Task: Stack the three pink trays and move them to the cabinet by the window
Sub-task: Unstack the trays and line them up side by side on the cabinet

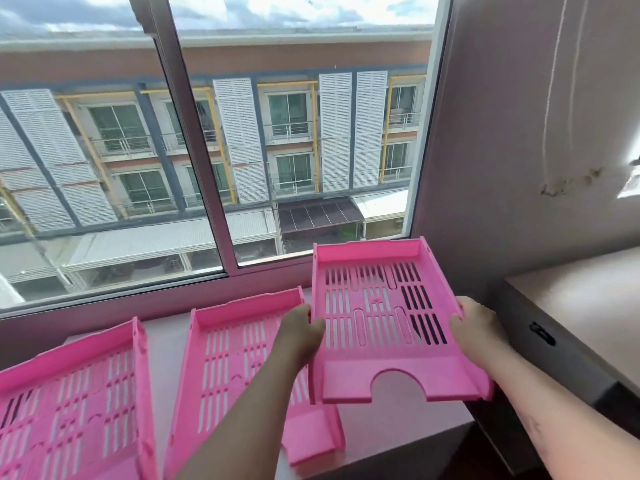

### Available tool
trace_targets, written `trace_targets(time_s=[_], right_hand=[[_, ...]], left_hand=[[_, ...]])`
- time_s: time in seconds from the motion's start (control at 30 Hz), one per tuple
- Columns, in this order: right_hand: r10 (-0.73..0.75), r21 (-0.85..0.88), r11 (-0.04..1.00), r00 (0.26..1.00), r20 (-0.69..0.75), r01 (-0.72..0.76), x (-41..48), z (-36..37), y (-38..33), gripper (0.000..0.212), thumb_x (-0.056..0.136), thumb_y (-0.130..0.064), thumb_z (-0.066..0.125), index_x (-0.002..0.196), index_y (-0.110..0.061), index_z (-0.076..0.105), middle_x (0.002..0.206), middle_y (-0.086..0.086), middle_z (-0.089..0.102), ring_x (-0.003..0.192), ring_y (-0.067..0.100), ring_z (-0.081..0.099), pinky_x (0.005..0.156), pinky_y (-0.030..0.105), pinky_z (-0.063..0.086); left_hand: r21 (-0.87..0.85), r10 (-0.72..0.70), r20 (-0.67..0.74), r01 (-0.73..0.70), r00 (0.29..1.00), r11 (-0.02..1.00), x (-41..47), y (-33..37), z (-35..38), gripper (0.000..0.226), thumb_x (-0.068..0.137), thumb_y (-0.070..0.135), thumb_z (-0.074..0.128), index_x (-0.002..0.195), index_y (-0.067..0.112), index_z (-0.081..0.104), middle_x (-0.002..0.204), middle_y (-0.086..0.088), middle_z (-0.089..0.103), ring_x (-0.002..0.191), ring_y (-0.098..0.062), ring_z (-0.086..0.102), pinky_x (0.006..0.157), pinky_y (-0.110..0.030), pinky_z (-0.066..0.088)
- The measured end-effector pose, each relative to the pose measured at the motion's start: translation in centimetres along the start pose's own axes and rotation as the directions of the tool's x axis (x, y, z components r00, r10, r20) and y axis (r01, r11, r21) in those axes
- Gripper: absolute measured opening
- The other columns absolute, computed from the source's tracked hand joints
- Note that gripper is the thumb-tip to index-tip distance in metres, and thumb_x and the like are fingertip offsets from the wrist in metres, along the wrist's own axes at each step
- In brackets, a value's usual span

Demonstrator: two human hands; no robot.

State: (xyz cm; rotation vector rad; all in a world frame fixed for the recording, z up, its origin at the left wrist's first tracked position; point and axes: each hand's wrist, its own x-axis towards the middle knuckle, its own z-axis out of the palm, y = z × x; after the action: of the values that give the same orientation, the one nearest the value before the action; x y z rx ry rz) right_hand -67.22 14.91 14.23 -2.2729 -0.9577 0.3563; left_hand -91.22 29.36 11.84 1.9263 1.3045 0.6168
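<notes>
Three pink slotted letter trays are in view. The right tray (388,317) is lifted off the surface and tilted, held on both sides: my left hand (300,327) grips its left wall and my right hand (475,323) grips its right wall. The middle tray (235,351) lies flat on the white sill-side surface (162,344), partly under my left forearm and under the raised tray's left edge. The left tray (69,403) lies flat at the lower left, cut off by the frame.
A large sliding window (194,161) runs along the back, its frame just beyond the trays. A beige wall (519,133) stands at right. A dark cabinet with a pale top (581,306) sits to the right, slightly higher than the surface.
</notes>
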Motion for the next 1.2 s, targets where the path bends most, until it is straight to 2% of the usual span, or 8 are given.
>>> trace_targets(time_s=[0.17,0.53,0.67,0.77,0.87,1.0,1.07,1.2], right_hand=[[0.035,0.06,0.998,0.999,0.022,-0.036,0.3,-0.1,3.5,0.025,0.097,-0.004,0.04,0.11,-0.009,0.061,0.081,0.001,0.063,0.07,0.016,0.063,0.054,0.029,0.051],[0.141,0.117,0.981,0.984,0.111,-0.153,-0.1,1.4,9.1,0.036,0.096,-0.003,0.038,0.121,-0.013,0.062,0.082,-0.002,0.065,0.072,0.014,0.064,0.05,0.023,0.045],[0.155,0.116,0.979,0.981,0.12,-0.169,-0.1,2.5,9.9,0.039,0.097,-0.007,0.037,0.129,-0.016,0.057,0.085,-0.003,0.064,0.073,0.015,0.064,0.052,0.025,0.048],[0.14,0.12,0.98,0.98,0.142,-0.158,0.0,2.6,9.5,0.04,0.099,-0.007,0.035,0.132,-0.017,0.055,0.083,-0.008,0.061,0.071,0.01,0.061,0.05,0.022,0.045],[0.115,0.114,0.984,0.978,0.174,-0.136,0.5,2.6,8.7,0.042,0.1,-0.008,0.034,0.137,-0.019,0.052,0.081,-0.014,0.056,0.07,0.005,0.056,0.051,0.021,0.042],[0.081,0.107,0.989,0.972,0.222,-0.107,1.6,3.6,7.7,0.047,0.1,-0.009,0.032,0.14,-0.026,0.048,0.083,-0.013,0.059,0.068,0.008,0.058,0.055,0.024,0.045],[0.083,0.05,0.994,0.964,0.253,-0.099,2.7,4.4,6.9,0.051,0.1,-0.008,0.032,0.148,-0.023,0.04,0.107,0.003,0.067,0.086,0.021,0.064,0.069,0.029,0.048],[0.083,-0.032,0.997,0.933,0.349,-0.077,4.5,6.1,6.2,0.067,0.101,-0.016,0.04,0.159,-0.023,0.008,0.155,0.016,0.038,0.13,0.035,0.048,0.097,0.036,0.042]], left_hand=[[0.031,-0.075,0.028,0.074,0.997,0.997,-0.5,0.5,3.9,0.013,0.091,0.01,0.047,0.078,0.007,0.046,0.072,-0.004,0.043,0.06,-0.018,0.035,0.056,-0.031,0.034],[0.272,-0.255,0.18,0.201,0.95,0.941,-2.6,1.2,9.6,0.034,0.099,0.004,0.038,0.133,-0.001,0.041,0.118,-0.015,0.06,0.086,-0.021,0.054,0.071,-0.028,0.046],[0.436,-0.157,0.049,0.12,0.986,0.892,-3.3,0.7,9.7,0.017,0.094,0.014,0.047,0.105,0.004,0.056,0.092,-0.007,0.061,0.083,-0.023,0.061,0.079,-0.034,0.057],[0.514,-0.014,0.011,0.006,1.0,0.858,-3.0,-0.2,8.5,0.033,0.094,0.026,0.05,0.12,0.006,0.053,0.124,-0.014,0.059,0.122,-0.031,0.053,0.107,-0.042,0.045],[0.368,-0.163,0.01,0.148,0.987,0.918,-3.3,-2.2,7.3,0.076,0.095,0.04,0.05,0.154,0.008,0.016,0.162,-0.011,0.02,0.15,-0.028,0.019,0.122,-0.044,0.022],[0.036,-0.326,0.117,0.324,0.938,0.945,-5.0,-4.0,7.2,0.086,0.093,0.048,0.052,0.157,0.016,0.003,0.165,-0.007,0.012,0.151,-0.028,0.018,0.12,-0.049,0.023],[0.035,-0.323,0.158,0.322,0.933,0.946,-5.7,-4.3,7.6,0.086,0.095,0.047,0.05,0.157,0.018,-0.002,0.166,-0.004,0.01,0.151,-0.027,0.017,0.12,-0.05,0.023],[0.034,-0.327,0.157,0.325,0.932,0.945,-5.8,-4.7,7.6,0.081,0.098,0.045,0.043,0.156,0.019,-0.007,0.167,-0.004,0.002,0.152,-0.025,0.009,0.122,-0.049,0.017]])
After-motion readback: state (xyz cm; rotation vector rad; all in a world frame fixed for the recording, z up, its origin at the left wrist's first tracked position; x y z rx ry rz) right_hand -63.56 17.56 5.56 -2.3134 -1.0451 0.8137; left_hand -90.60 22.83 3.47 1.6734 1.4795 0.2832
